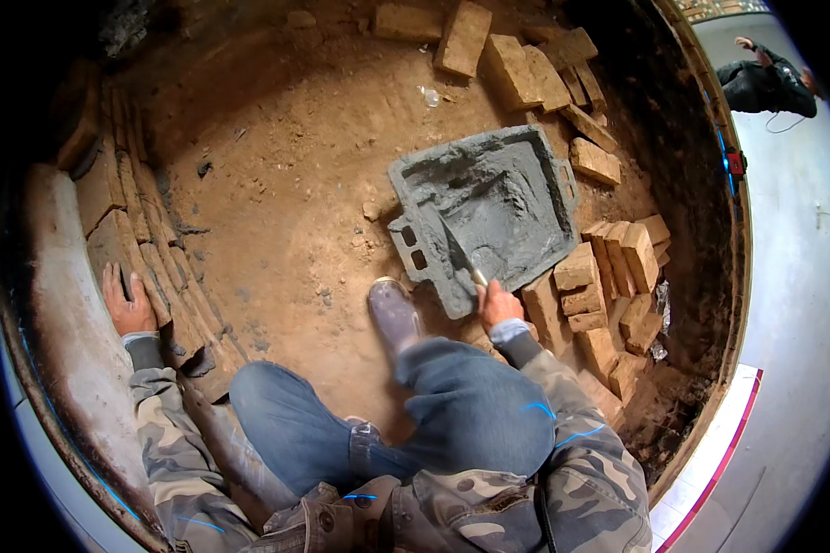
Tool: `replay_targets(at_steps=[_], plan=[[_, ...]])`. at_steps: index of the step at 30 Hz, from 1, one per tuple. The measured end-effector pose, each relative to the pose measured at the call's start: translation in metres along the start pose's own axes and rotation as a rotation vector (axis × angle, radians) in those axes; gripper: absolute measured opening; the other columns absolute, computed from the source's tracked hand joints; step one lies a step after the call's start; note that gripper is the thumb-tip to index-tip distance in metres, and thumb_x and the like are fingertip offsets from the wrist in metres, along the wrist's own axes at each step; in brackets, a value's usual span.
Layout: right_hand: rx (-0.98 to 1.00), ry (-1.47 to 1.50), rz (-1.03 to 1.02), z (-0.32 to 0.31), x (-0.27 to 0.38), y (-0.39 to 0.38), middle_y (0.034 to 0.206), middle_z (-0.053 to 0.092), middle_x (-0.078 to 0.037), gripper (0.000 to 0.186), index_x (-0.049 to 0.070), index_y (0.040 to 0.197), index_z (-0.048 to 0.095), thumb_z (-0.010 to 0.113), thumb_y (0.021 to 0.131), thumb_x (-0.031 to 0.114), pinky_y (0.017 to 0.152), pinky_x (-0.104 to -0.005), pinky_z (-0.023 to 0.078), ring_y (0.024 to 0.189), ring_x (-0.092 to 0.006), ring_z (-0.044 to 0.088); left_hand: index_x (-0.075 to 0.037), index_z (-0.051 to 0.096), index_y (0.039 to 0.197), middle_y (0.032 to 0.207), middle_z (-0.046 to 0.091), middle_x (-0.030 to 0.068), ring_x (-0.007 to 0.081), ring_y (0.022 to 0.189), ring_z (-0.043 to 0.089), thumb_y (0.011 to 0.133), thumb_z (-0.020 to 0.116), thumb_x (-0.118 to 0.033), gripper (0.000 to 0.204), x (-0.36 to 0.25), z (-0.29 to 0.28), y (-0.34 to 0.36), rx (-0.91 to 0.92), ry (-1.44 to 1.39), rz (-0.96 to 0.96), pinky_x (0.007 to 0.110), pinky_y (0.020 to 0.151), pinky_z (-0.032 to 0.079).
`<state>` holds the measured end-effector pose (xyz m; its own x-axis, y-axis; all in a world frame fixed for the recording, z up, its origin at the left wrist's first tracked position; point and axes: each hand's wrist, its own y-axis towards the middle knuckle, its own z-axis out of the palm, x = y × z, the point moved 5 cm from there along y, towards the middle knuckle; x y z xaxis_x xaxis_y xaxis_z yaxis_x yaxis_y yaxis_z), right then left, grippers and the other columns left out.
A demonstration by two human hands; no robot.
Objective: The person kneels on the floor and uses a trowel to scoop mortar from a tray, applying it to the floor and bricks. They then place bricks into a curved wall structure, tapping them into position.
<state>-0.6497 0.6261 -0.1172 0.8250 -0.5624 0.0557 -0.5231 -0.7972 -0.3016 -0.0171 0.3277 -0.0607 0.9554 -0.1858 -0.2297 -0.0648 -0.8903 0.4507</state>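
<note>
My left hand (127,304) lies with its fingers stretched out on top of a brick (111,244), part of a low curved wall of stacked bricks at the left. In my right hand (498,304) is the pale handle of a trowel (479,276), with the fingers wrapped round it. The trowel's narrow grey blade reaches into the near left corner of a dark tub (431,279). Wet grey mortar (512,194) fills much of the tub and is smeared over its walls. How deep the blade's tip sits in the mortar I cannot tell.
Loose bricks (636,258) are piled right of the tub, and more bricks (466,37) lie behind it. Brown dirt (277,203) covers the pit floor, where my boot (395,313) stands. A red laser level (734,164) sits on the right rim; another person (765,83) is beyond it.
</note>
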Motion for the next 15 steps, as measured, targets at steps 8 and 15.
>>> replay_targets(at_steps=[8,15], plan=[[0.036,0.538,0.010,0.037,-0.005,0.061,0.061,0.059,-0.020,0.047,0.000,0.072,0.058,0.063,0.092,0.043,0.047,-0.0433,0.042,0.052,-0.0362,0.057,0.004,0.057,0.126,0.139,0.051,0.0204,0.0345,0.130,0.046,0.095,0.058,-0.022,0.041,-0.004,0.003,0.003,0.000,-0.025,0.015,0.041,0.110,0.034],[0.459,1.181,0.277,0.004,-0.021,0.037,0.054,0.047,0.002,0.044,0.010,0.069,0.056,0.064,0.091,0.046,0.038,-0.0270,0.026,0.041,-0.0079,0.039,0.003,0.062,0.122,0.132,0.057,0.0217,0.0357,0.121,0.053,0.094,0.061,-0.022,0.037,0.026,0.007,0.009,0.027,0.162,0.131,0.042,0.105,0.040]])
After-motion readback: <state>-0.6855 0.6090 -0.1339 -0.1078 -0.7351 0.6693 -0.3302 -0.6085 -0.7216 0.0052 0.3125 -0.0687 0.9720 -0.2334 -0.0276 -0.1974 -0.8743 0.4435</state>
